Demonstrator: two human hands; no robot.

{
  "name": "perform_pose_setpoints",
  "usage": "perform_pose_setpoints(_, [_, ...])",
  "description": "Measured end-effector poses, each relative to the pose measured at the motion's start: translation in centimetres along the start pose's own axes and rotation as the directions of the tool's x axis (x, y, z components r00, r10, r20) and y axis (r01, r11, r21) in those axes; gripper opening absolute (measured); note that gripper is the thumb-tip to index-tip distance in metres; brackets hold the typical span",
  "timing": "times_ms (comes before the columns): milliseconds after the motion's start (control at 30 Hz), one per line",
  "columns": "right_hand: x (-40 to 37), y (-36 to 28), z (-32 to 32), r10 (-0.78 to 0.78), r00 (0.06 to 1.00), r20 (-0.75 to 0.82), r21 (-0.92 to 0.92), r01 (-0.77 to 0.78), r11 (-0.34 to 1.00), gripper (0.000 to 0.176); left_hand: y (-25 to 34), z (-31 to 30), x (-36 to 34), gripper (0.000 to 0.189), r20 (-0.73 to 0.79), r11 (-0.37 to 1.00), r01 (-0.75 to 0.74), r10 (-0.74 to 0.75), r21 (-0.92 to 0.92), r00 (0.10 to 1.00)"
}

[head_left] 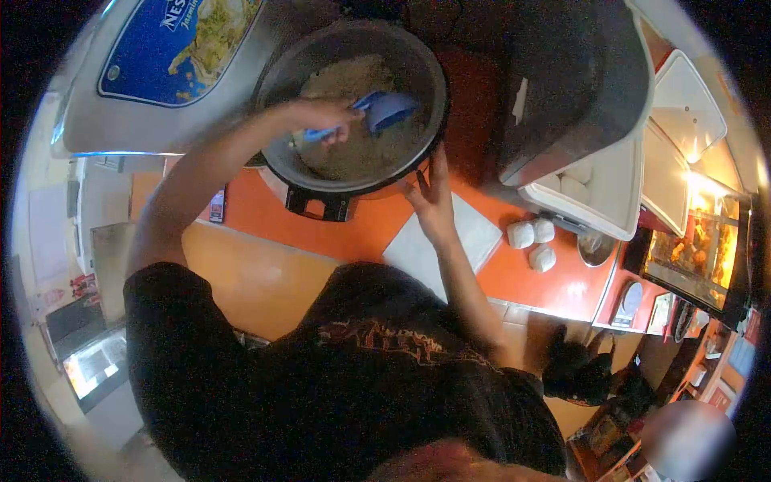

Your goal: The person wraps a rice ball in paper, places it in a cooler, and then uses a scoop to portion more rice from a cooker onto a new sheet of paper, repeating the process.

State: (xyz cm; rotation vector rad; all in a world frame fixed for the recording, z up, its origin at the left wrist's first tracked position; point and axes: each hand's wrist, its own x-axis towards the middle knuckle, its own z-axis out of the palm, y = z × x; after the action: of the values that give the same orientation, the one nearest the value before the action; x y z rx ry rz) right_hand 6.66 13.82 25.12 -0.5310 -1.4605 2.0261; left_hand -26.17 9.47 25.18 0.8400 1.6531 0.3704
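Note:
A large round pot (pixel 277 161) with a dark rim and a black side handle (pixel 317 206) stands in front of me. Pale brown, grainy food like cooked rice (pixel 345 161) covers its bottom. My left hand (pixel 333 127) is closed round the handle of a blue scoop (pixel 391 111), held over the food inside the pot. On the near right side, my right hand (pixel 432 205) holds the pot's outer wall just under the rim, thumb and fingers apart along it. Beneath this hand and forearm lies a white sheet (pixel 474 233) on the orange counter.
Several white rounded pieces (pixel 542 257) sit right of the sheet, beside a small metal bowl (pixel 594 247). A white-lined container (pixel 618 193) holds more pale round things. A lit display case (pixel 695 249) is at far right. Left stand a phone (pixel 218 206) and a blue-labelled box (pixel 173 56).

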Motion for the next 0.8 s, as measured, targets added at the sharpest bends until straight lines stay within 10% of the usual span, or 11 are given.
perform_pose_setpoints(133, [-0.1,1.3,0.0,0.019,1.0,-0.025,0.024,-0.018,1.0,0.094,-0.3,-1.5,1.9,0.039,-0.127,0.626,-0.316,0.559,0.713,0.82])
perform_pose_setpoints(267, [0.0,0.6,0.5,-0.031,0.999,-0.026,-0.069,0.029,0.997,0.094,-0.5,1.6,6.5,0.035,0.003,0.455,-0.145,0.299,0.879,0.954])
perform_pose_setpoints(400, [0.0,0.8,1.0,-0.054,0.997,-0.053,-0.109,0.048,0.993,0.094,-5.9,4.3,13.3,0.03,-0.271,0.545,-0.027,0.458,0.838,0.847])
perform_pose_setpoints(800, [-0.1,1.6,-0.8,0.002,0.999,-0.05,-0.179,-0.011,0.984,0.095,3.6,-3.7,7.2,0.025,-0.112,0.304,0.02,0.287,0.952,0.951])
